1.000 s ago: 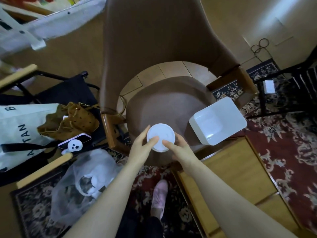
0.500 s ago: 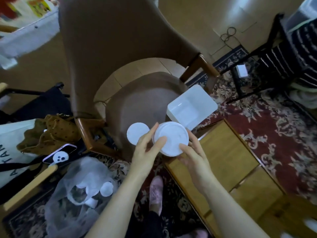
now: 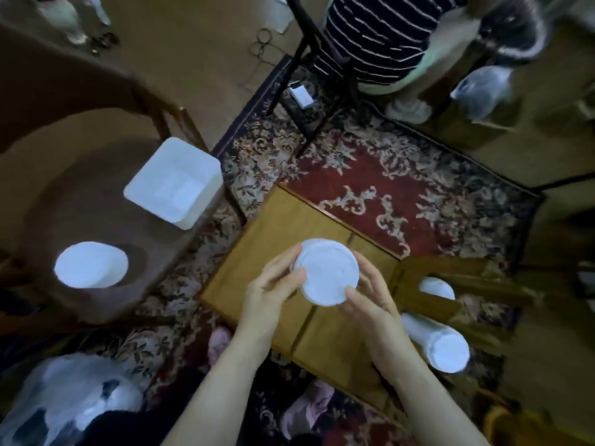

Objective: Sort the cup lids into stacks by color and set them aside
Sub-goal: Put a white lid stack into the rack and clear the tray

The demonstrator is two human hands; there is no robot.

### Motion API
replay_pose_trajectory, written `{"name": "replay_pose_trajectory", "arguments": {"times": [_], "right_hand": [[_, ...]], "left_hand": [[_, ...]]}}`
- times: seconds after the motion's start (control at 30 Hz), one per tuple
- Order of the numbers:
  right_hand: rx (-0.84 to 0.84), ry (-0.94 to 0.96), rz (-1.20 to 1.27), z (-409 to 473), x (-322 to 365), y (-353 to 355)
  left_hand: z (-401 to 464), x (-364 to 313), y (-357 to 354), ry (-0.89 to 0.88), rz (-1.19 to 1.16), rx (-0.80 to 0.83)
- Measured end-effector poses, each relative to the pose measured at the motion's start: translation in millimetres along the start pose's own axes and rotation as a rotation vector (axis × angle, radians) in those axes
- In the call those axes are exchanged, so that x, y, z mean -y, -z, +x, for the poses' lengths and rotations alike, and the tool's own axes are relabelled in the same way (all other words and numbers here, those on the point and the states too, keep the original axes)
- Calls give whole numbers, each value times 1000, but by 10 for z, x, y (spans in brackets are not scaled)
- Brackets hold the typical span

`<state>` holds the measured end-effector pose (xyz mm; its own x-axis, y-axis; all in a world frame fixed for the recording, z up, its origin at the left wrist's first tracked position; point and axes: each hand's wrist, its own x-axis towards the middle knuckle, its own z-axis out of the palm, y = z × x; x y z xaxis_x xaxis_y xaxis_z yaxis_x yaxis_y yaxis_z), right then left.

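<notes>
I hold a stack of white cup lids between both hands, above a low wooden table. My left hand grips its left rim with the thumb on top. My right hand grips the right rim, thumb on the front edge. Another white lid pile lies on the brown chair seat to the left. A tall white lid stack stands right of the table, with one more white lid stack behind it.
A white square container sits on the chair seat's right side. A clear plastic bag with white lids lies at lower left. A person in a striped shirt is at the top. The patterned red rug spreads beyond the table.
My view has swung right. Both hands have carried the white lid stack from the chair seat over to the wooden table. One white pile stays behind on the chair.
</notes>
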<state>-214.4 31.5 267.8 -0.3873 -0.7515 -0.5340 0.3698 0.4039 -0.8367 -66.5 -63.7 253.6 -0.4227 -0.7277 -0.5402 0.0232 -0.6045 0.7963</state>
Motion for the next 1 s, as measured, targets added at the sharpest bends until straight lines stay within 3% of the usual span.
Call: {"name": "replay_pose_trajectory", "arguments": {"times": [0.23, 0.47, 1.0], "right_hand": [[-191, -17, 62, -439, 52, 1340], [-286, 20, 2, -641, 172, 2246], [-363, -97, 162, -360, -208, 3085]], "left_hand": [[40, 470, -1265, 108, 73, 196], [90, 627, -2176, 132, 154, 320], [404, 1124, -2895, 219, 463, 367]]}}
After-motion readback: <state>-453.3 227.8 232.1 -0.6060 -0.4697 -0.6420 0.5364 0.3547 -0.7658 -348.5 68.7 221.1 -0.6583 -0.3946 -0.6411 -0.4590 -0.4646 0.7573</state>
